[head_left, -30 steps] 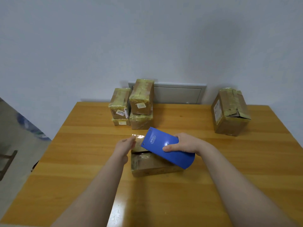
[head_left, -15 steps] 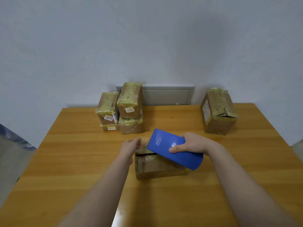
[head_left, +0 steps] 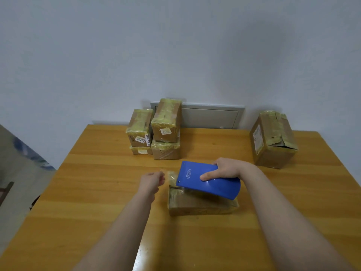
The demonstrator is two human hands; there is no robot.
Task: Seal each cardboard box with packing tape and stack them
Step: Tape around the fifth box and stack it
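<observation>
A low cardboard box (head_left: 201,205), wrapped in shiny tape, lies in the middle of the wooden table (head_left: 97,192). My right hand (head_left: 226,169) grips a blue tape dispenser (head_left: 210,180) that rests tilted on the box's top. My left hand (head_left: 152,179) sits just left of the box with its fingers pinched together; a clear strip of tape (head_left: 172,176) seems to run from them to the dispenser. The box's top is mostly hidden under the dispenser.
Several taped boxes (head_left: 156,132) stand stacked in two piles at the back of the table. A larger box (head_left: 273,139) with a torn flap stands at the back right. A grey wall panel (head_left: 211,116) is behind the table. Floor shows at the left.
My left hand has moved a little to the left, away from the box, with its fingers pinched. The dispenser stays on the box. The view has shifted.
</observation>
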